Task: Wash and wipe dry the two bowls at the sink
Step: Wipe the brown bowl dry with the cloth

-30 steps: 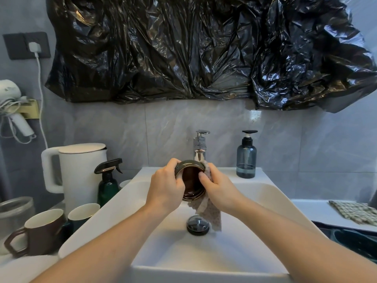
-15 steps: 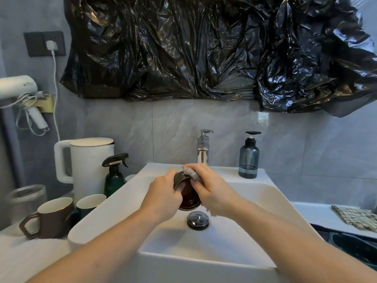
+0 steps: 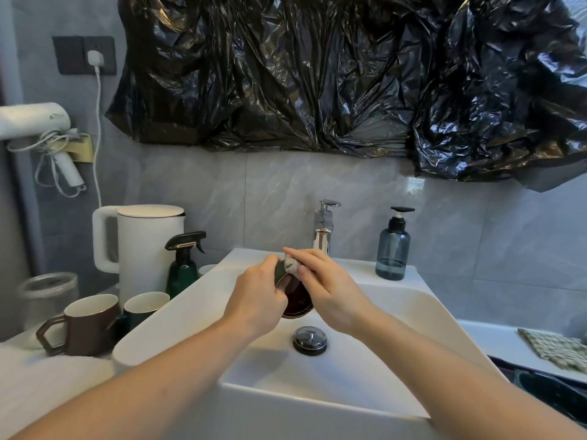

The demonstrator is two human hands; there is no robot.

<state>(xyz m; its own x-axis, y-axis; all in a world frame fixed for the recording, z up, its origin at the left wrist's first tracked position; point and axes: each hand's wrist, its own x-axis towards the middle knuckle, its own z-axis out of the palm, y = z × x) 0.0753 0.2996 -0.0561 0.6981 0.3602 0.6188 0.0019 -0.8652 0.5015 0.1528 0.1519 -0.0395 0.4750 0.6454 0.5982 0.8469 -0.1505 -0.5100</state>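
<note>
Countertop at far left holds a clear glass jar point(image 3: 47, 292), a glossy brown angular-handled mug point(image 3: 83, 325) and a dark green mug point(image 3: 144, 308), both white inside. Behind them stand a matte white cylindrical kettle point(image 3: 144, 246) and a dark green spray bottle with a black trigger point(image 3: 183, 265). On the wall above hangs a white hair dryer point(image 3: 35, 120); its small grey logo is too blurred to read. Over the smooth white rectangular sink basin point(image 3: 397, 300), the left hand point(image 3: 255, 300) grips the rim of a small glossy dark brown bowl point(image 3: 297, 296), tilted on edge above the round chrome drain plug point(image 3: 309, 340). The right hand point(image 3: 327, 289) pinches a pale damp cloth point(image 3: 290, 262) against the bowl's upper rim. Behind stands a chrome faucet point(image 3: 324, 227). Right of it stands a translucent blue-grey pump bottle point(image 3: 393, 249), unlabelled. Crinkled black plastic sheeting point(image 3: 349, 74) covers the wall above. A checked woven cloth point(image 3: 552, 346) lies far right.
</note>
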